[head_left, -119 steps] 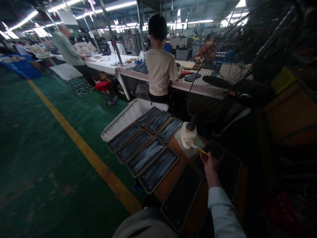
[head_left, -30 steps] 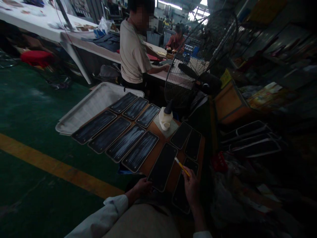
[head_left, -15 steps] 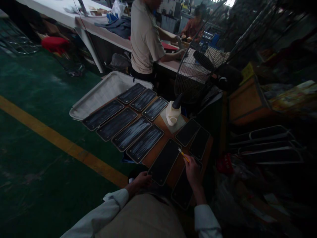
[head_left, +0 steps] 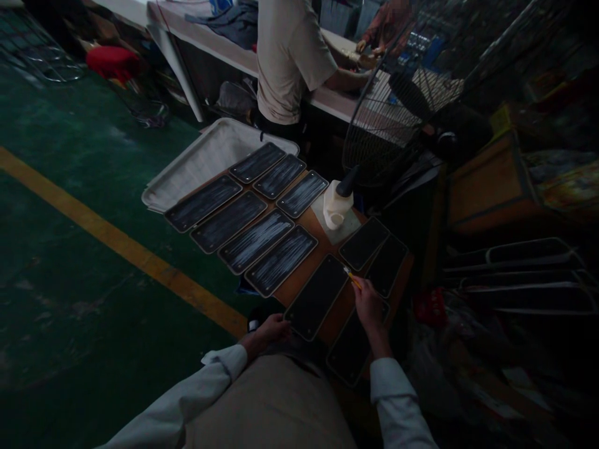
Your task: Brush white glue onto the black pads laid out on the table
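Note:
My right hand [head_left: 368, 304] is closed round a small yellow-handled brush [head_left: 352, 278]; its pale tip touches the upper right corner of a plain dark panel [head_left: 317, 296]. My left hand [head_left: 270, 330] rests at that panel's near corner, fingers curled on its edge. More plain dark panels [head_left: 364, 242] lie to the right and beneath my right hand. Several panels streaked with white [head_left: 281, 259] lie in rows to the left on the small brown table [head_left: 306, 274]. A white bottle with a dark top [head_left: 337, 200] stands on a pale mat.
A pale tray [head_left: 201, 160] sticks out past the table's far left. A black floor fan [head_left: 402, 100] stands behind the bottle. A person in a beige shirt [head_left: 287, 56] works at a long table. Green floor with a yellow line [head_left: 116, 243] lies to the left; stacked trays [head_left: 515, 274] on the right.
Four seconds ago the brush was at the bottle and my left hand was out of view. My left hand came to the panel's near corner, and the brush tip moved onto its upper right corner.

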Tool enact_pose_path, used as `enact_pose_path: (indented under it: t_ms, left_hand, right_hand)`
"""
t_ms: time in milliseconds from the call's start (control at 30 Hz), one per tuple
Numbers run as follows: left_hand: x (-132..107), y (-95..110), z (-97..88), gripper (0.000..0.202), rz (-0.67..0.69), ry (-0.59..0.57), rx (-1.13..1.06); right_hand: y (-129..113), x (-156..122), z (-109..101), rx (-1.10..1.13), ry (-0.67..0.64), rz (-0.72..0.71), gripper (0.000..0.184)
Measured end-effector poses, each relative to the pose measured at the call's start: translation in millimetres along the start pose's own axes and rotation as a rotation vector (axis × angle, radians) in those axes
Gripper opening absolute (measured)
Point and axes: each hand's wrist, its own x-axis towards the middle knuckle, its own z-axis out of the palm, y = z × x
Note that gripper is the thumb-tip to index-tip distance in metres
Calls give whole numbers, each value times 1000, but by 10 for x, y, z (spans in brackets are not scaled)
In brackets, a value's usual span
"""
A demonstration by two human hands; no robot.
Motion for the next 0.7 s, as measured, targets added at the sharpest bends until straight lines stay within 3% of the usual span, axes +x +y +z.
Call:
enact_pose_path:
  t_ms: [167,467,700]
  left_hand:
    - [-27,12,4,39,13,-16,-10]
    - [-126,99,24,50,5,-18,-19]
    - [-84,69,16,46,18,-30,-18]
  right_hand:
    - [-4,-51,49,18,-28,20,42]
    - [-192,-602,28,138,-105,26,38]
    - [-48,-133,60,59,-7,16,41]
